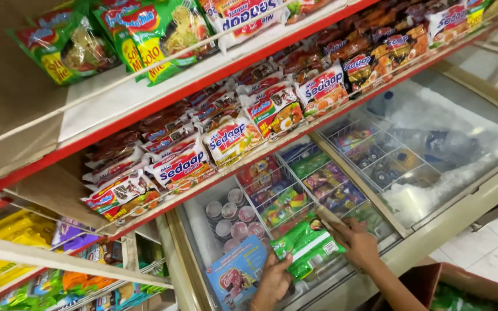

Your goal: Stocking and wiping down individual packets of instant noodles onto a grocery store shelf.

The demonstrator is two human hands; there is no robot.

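Both hands hold one glossy green plastic packet (308, 245) above the glass-topped chest freezer (433, 230), at about six o'clock in the view. The left hand (273, 280) grips the packet's lower edge at seven o'clock, fingers curled shut around it. The right hand (357, 242) pinches the upper corner at three o'clock of the packet, fingers closed on the wrapper. The packet lies tilted, its long side running from seven to one o'clock, just over the white wire baskets (295, 190) of bright wrapped ice creams.

Handling it well seems to call for a light, even grip at both ends, so the thin wrapper neither creases nor slips, and for keeping it level above the sliding glass.

At twelve o'clock, red-edged shelves (203, 78) carry rows of instant noodle packs (231, 138). A brown cardboard box (462, 285) sits at five o'clock.
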